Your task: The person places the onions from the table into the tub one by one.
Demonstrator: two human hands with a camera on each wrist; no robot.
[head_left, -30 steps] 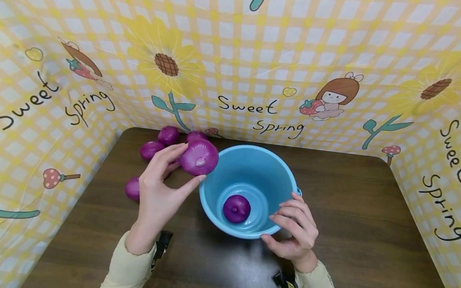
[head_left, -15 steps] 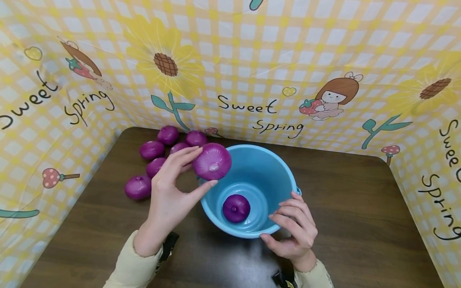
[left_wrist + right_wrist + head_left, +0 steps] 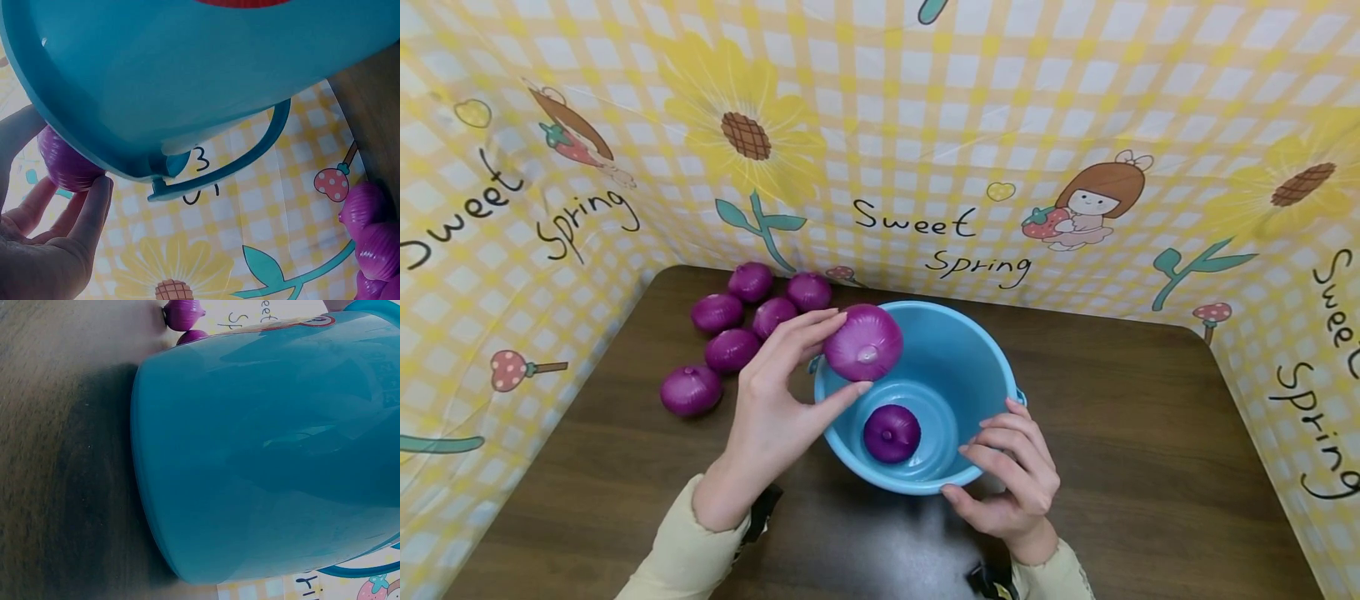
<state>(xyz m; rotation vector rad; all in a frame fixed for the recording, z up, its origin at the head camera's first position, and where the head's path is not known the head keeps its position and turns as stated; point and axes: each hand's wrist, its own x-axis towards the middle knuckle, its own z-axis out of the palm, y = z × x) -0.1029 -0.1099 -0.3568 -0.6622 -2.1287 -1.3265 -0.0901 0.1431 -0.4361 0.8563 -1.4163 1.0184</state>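
My left hand point(image 3: 786, 417) grips a purple onion point(image 3: 863, 342) between thumb and fingers, over the left part of the blue bucket's point(image 3: 955, 358) opening. In the left wrist view the held onion point(image 3: 70, 159) shows beside the bucket's rim, with the fingers around it. Another purple onion point(image 3: 892, 434) lies on the bucket's floor. On the bucket's near right rim, my right hand point(image 3: 1018, 475) holds on with the thumb outside and the fingers reaching over the edge. The right wrist view is mostly filled by the bucket's outer wall point(image 3: 269, 456), and the right hand is out of that view.
Several purple onions point(image 3: 732, 350) sit in a group on the dark wooden table point(image 3: 1135, 467), left of the bucket. A yellow checked cloth point(image 3: 910, 125) stands around the back and sides. The bucket's handle point(image 3: 250, 153) hangs down its far side.
My left hand has carried the onion rightward from the bucket's left edge to over its opening. More of the onions on the table now show. The right hand has kept its place on the rim.
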